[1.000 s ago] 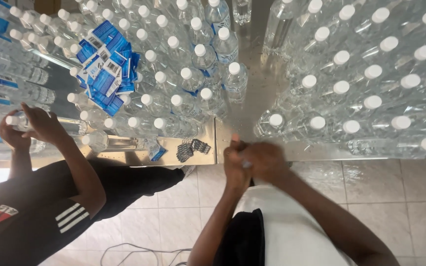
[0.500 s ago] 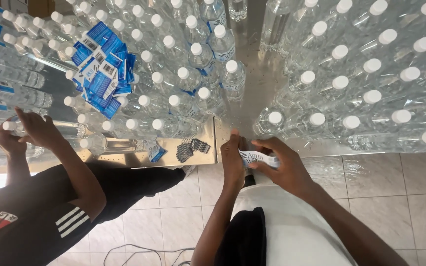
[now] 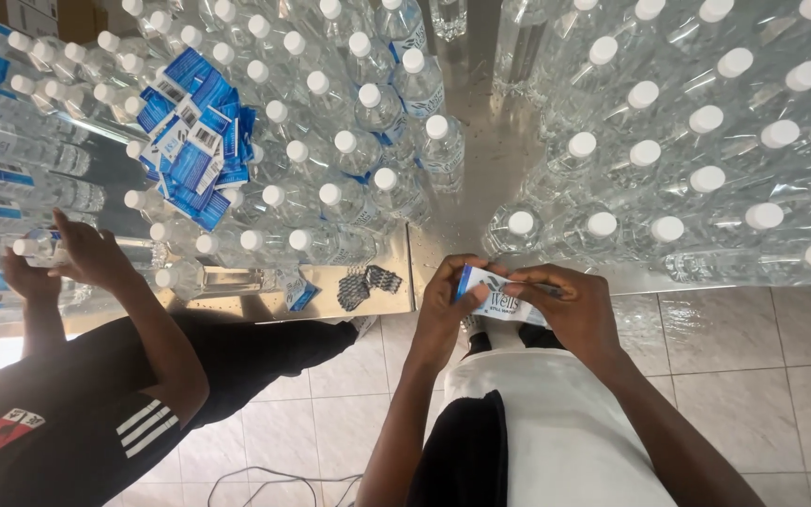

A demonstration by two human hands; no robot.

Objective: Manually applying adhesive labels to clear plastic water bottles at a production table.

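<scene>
Both hands, left hand [image 3: 445, 299] and right hand [image 3: 570, 302], pinch a blue-and-white label [image 3: 501, 296] taut, seemingly being readied; wrapping it squarely on the nearest bottle [image 3: 518, 228] calls for steady alignment.

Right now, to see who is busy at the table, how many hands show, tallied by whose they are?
Wearer's own: 2, left hand and right hand, both holding a blue-and-white label.
Co-worker's hands: 2, on a lying bottle.
Total: 4 hands.
</scene>
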